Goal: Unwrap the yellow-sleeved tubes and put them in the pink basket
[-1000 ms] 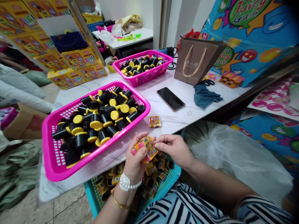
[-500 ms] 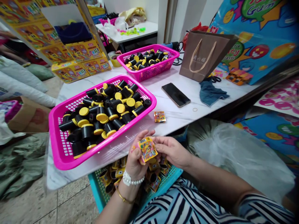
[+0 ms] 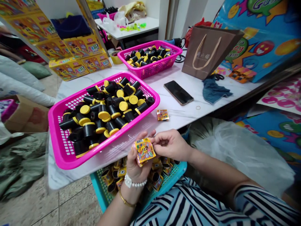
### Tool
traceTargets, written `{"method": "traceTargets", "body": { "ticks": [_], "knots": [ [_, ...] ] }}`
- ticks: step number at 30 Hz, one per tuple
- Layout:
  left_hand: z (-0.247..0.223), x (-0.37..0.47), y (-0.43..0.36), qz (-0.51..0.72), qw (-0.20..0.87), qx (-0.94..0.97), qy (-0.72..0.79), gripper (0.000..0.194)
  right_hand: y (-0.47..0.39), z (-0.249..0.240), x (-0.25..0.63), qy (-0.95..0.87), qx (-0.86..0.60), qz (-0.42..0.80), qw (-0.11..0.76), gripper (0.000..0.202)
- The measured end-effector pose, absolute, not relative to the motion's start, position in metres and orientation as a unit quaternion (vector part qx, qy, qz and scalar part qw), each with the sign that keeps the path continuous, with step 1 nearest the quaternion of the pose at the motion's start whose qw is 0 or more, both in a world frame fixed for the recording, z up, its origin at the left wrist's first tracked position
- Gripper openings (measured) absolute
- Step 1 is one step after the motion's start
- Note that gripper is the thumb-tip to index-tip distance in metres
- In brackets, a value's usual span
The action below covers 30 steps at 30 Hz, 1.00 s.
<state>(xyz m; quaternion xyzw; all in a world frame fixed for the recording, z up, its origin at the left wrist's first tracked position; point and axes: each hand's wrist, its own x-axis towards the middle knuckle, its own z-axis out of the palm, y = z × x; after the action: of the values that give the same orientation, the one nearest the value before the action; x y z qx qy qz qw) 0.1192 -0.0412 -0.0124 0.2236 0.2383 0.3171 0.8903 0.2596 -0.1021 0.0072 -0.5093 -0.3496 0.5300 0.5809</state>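
Within left hand [image 3: 138, 172]: label stack [image 3: 145, 151], pinched; edge pinched by right hand [image 3: 172, 145]. Below both: teal basket [image 3: 98, 191] of labelled containers [image 3: 158, 185], apparently done. Beyond left hand: pink basket [image 3: 53, 135] of bare containers [image 3: 88, 129], likely outstanding.

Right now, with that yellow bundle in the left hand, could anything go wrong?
Maybe! The left hand holds the yellow bundle above the teal basket, so a piece could slip and drop in there. The big pink basket sits close to the edge of the table, so a bump might push it off, and its heaped black cylinders could spill.
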Motion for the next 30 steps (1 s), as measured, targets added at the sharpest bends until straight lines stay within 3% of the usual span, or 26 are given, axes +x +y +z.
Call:
{"method": "traceTargets", "body": {
  "ticks": [4, 7, 15, 30],
  "knots": [
    [-0.008, 0.115, -0.040, 0.312, 0.904, 0.165, 0.241, 0.058, -0.096, 0.001, 0.260, -0.275, -0.369, 0.643, 0.612, 0.011],
    [-0.003, 0.111, -0.038, 0.322, 0.903, 0.149, 0.242, 0.058, -0.094, -0.005, 0.263, -0.218, -0.314, 0.649, 0.658, 0.014],
    [0.000, 0.111, -0.032, 0.334, 0.892, 0.155, 0.261, 0.051, -0.100, -0.001, 0.245, -0.284, -0.427, 0.575, 0.638, 0.012],
    [-0.012, 0.110, -0.032, 0.366, 0.893, 0.175, 0.193, 0.042, -0.097, -0.006, 0.239, -0.305, -0.458, 0.527, 0.648, 0.016]
  ]
}}
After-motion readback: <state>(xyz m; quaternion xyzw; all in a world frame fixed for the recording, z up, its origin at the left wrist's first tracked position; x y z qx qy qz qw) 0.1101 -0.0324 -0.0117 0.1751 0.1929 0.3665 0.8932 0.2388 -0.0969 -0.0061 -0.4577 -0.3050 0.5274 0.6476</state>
